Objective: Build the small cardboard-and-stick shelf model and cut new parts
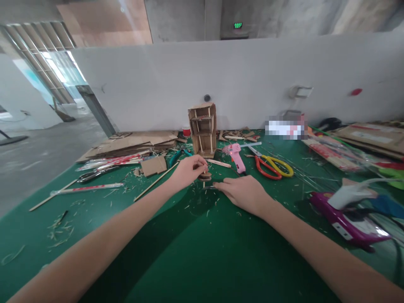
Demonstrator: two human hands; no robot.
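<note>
Between the fingertips of my left hand [189, 169] is a small rounded cardboard piece [205, 177], with a short thin stick showing below it. My right hand [244, 191] rests low over the green table, fingers closed around a thin, greyish, blade-like strip [209, 187] that points left under the cardboard piece. Whether the strip touches the stick I cannot tell. Just beyond both hands stands an upright cardboard shelf box [213, 130] with stick posts inside. A pink glue gun [237, 158] lies past my right hand, beside scissors [268, 166] with red and yellow handles.
Teal-handled pliers [176, 157], a cardboard scrap [153, 166] and a long wooden stick [156, 182] lie to the left. Flat cardboard sheets [132, 142] are stacked behind them. At right sits a purple power strip [347, 225] with a white plug and cables. Wood shavings dot the table [202, 261].
</note>
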